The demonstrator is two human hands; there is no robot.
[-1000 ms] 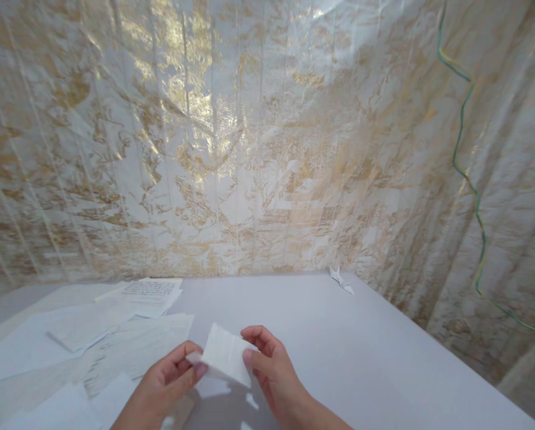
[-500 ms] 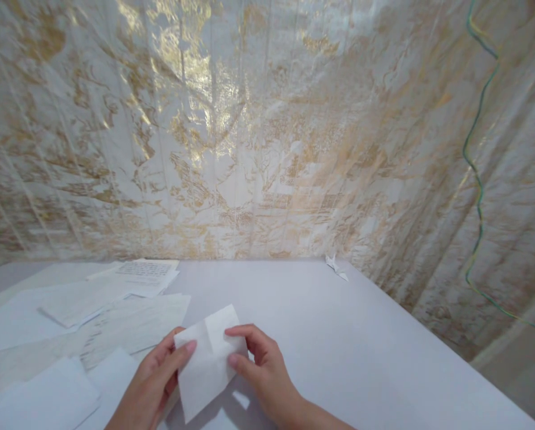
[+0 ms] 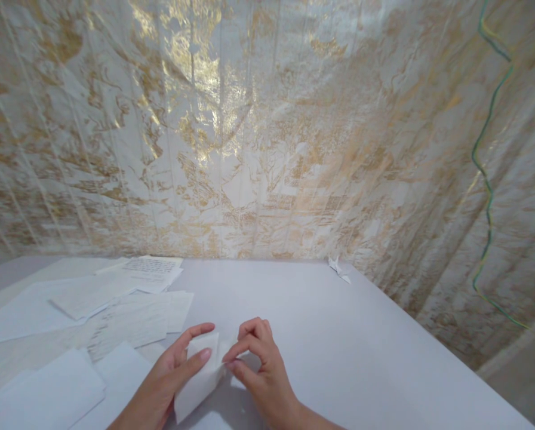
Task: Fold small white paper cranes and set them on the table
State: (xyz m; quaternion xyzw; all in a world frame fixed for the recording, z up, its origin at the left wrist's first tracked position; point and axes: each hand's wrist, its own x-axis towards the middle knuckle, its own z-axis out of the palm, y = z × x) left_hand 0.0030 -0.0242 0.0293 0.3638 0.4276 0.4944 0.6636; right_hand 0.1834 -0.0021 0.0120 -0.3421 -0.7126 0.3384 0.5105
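Note:
A small white sheet of paper [image 3: 200, 379] with crease lines is held above the front of the table, tilted between both hands. My left hand [image 3: 178, 370] grips its left side, thumb on the face toward me and index finger along the upper edge. At the right edge, my right hand [image 3: 261, 367] pinches the paper between thumb and index finger, the other fingers curled. The sheet is bent near that pinch. Its far side and the fingertips behind it are hidden.
Loose white papers [image 3: 39, 388], some with handwriting, overlap across the left of the table [image 3: 339, 346]. A folded paper figure [image 3: 339, 270] lies near the back right corner. Behind stands a gold-patterned curtain [image 3: 231, 179], with a green-yellow cord [image 3: 489, 197] hanging at right.
The paper has turned from nearly flat toward me to a steeper, bent position. My right hand's thumb and index finger have closed together on its edge. The view has shifted slightly.

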